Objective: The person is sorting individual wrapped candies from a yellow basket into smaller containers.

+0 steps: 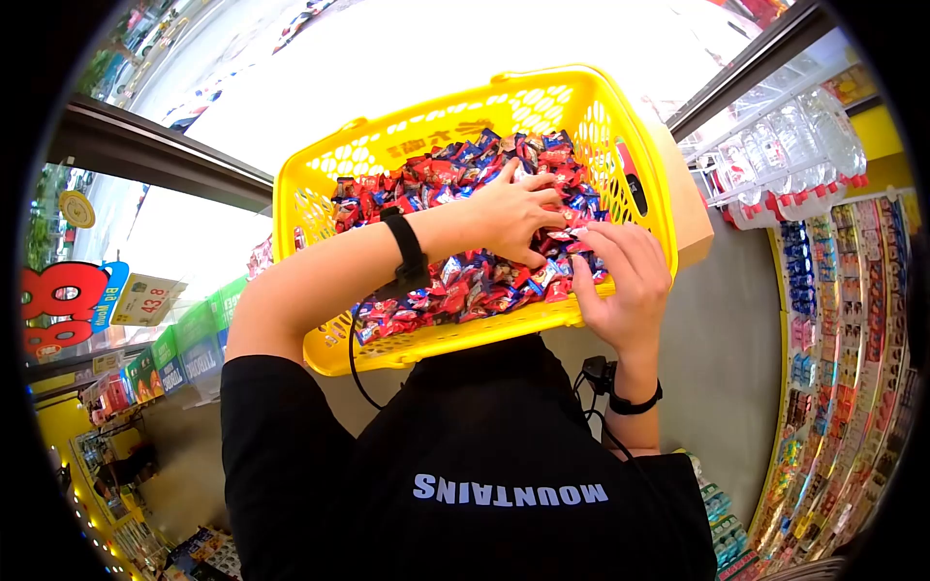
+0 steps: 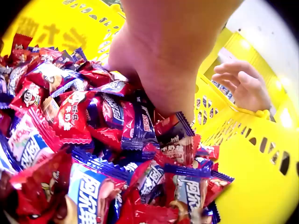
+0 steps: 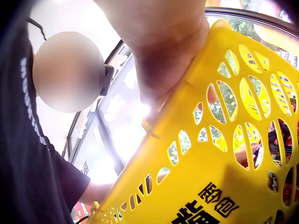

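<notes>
A yellow plastic basket (image 1: 657,160) with cut-out sides holds a heap of red and blue wrapped candies (image 1: 455,300). From the left, my left hand (image 1: 518,213) reaches across the basket, palm down, its spread fingers resting on the heap. In the left wrist view this hand (image 2: 163,79) is low among the candy wrappers (image 2: 93,186), its fingertips hidden. My right hand (image 1: 625,276) is over the near right rim, with loosely bent fingers pointing in over the candies. The right wrist view shows that hand (image 3: 163,60) above the basket's outer wall (image 3: 243,186), fingers mostly hidden behind the rim.
A brown cardboard box (image 1: 690,208) shows beside the basket's right end. Shelves of packaged goods (image 1: 833,368) line the right side, with bottles (image 1: 775,160) above. Window frames (image 1: 165,150) stand beyond the basket. Green boxes (image 1: 189,353) and a price sign (image 1: 147,299) are at left.
</notes>
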{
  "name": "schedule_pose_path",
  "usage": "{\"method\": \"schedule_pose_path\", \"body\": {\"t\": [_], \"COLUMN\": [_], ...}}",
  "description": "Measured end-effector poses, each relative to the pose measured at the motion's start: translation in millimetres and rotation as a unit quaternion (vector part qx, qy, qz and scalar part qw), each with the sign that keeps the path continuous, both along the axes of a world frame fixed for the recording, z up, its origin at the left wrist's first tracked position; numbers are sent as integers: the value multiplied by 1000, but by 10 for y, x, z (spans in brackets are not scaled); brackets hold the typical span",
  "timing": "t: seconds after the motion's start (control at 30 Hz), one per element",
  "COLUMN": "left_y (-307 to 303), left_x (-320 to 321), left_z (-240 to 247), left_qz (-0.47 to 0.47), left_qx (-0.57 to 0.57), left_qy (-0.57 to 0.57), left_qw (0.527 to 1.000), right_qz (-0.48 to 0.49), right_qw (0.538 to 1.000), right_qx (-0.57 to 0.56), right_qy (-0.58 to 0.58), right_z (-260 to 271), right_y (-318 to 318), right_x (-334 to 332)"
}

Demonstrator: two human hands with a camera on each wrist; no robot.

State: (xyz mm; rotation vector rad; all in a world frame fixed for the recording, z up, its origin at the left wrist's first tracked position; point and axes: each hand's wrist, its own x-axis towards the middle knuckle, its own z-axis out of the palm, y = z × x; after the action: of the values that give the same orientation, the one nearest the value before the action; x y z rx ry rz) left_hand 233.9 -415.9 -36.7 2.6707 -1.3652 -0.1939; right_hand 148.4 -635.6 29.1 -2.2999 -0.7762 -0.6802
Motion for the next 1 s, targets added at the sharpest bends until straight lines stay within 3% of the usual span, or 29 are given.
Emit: {"method": "schedule_pose_path", "body": {"t": [0.1, 0.37, 0.63, 1.0], "left_y": [214, 747, 792, 664], "left_x": [-154, -484, -579, -232], "left_z": [164, 227, 365, 784], "left_qz": [16, 48, 53, 18], "left_qx": [93, 86, 121, 188], "left_qy": [24, 61, 123, 248], "left_qw": [995, 993, 984, 950], "right_qz": [5, -20, -97, -90], "right_qw": [1000, 997, 986, 986], "right_qx": [11, 65, 125, 136], "right_qy": [-2, -43, -56, -45], "right_z": [18, -5, -88, -90], "right_y": [2, -26, -43, -24], "right_x": [-1, -16, -65, -47]}}
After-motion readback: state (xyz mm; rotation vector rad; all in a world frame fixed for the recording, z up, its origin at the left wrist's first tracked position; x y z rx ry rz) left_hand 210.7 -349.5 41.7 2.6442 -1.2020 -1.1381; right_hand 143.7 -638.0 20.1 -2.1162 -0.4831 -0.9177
